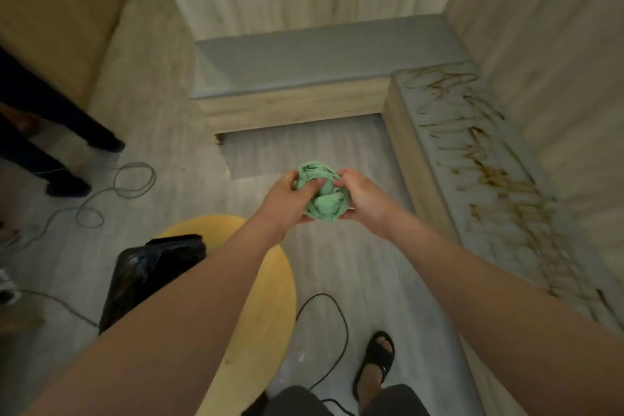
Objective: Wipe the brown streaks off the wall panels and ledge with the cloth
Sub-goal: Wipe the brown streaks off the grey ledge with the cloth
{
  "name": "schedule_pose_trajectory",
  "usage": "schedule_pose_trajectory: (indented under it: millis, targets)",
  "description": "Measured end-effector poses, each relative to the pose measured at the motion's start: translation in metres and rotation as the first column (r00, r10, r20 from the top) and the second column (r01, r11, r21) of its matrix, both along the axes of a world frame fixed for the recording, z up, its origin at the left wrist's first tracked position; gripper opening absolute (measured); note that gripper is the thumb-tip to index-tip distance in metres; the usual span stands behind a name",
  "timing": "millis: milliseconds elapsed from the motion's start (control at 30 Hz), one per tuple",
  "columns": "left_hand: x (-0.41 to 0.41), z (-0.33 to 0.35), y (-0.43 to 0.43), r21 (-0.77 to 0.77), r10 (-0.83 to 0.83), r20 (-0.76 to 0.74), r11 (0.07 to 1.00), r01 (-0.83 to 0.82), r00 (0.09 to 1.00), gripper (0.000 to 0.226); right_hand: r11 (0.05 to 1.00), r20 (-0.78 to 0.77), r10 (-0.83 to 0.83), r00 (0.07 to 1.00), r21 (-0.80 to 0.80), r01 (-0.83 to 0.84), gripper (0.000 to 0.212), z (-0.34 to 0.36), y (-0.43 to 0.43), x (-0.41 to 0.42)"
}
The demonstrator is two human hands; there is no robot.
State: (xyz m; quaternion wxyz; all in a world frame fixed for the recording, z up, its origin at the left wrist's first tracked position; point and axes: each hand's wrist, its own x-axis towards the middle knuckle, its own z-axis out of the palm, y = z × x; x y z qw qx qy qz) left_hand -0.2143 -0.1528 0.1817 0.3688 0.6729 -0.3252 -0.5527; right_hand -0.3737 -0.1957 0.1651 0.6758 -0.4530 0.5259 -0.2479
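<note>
A crumpled green cloth (320, 194) is bunched between both hands in front of me, above the floor. My left hand (287, 196) grips its left side and my right hand (363, 196) grips its right side, thumbs pressed into the folds. A low ledge (472, 131) runs along the right wall, its grey top covered in brown streaks (489, 175). Another part of the ledge (287, 64) along the back wall looks free of streaks. Pale wood-grain wall panels (540, 60) rise behind the ledges.
A round yellow stool (270, 280) with a black bag (152, 267) on it stands just left of me. Cables (131, 179) loop over the floor at left and near my sandalled foot (374, 361). Another person's dark legs (50, 131) stand at far left.
</note>
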Motion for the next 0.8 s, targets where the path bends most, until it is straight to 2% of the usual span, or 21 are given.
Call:
schedule_pose_trajectory:
  millis: [133, 267, 400, 467, 567, 667, 800]
  targets:
    - [-0.097, 0.012, -0.065, 0.018, 0.033, -0.175, 0.999, -0.031, 0.984, 0.026, 0.985, -0.066, -0.168, 0.984, -0.049, 0.165, 0.023, 0.012, -0.051, -0.105]
    - [-0.172, 0.022, -0.124, 0.117, 0.159, -0.458, 0.986, -0.119, 0.875, 0.033, 0.937, -0.001, -0.348, 0.937, -0.019, 0.348, 0.028, 0.030, -0.093, -0.194]
    - [-0.219, 0.032, -0.176, 0.154, 0.151, -0.559, 0.985, -0.077, 0.815, 0.053, 0.880, 0.015, -0.474, 0.880, 0.022, 0.474, 0.031, 0.038, -0.125, -0.252]
    - [-0.236, 0.039, -0.202, 0.131, 0.064, -0.554, 0.991, 0.011, 0.830, 0.060, 0.863, 0.020, -0.504, 0.864, 0.054, 0.502, 0.033, 0.042, -0.141, -0.271]
    - [-0.251, 0.050, -0.233, 0.063, -0.065, -0.523, 0.991, 0.115, 0.850, 0.056, 0.860, 0.013, -0.504, 0.863, 0.092, 0.501, 0.027, 0.050, -0.166, -0.281]
    - [-0.258, 0.052, -0.272, -0.040, -0.134, -0.442, 0.991, 0.129, 0.887, 0.047, 0.913, -0.126, -0.393, 0.911, 0.067, 0.403, 0.023, 0.058, -0.199, -0.284]
    - [-0.253, 0.052, -0.351, -0.114, -0.205, -0.312, 0.977, 0.178, 0.927, 0.023, 0.914, -0.292, -0.395, 0.871, -0.031, 0.404, 0.032, 0.058, -0.268, -0.275]
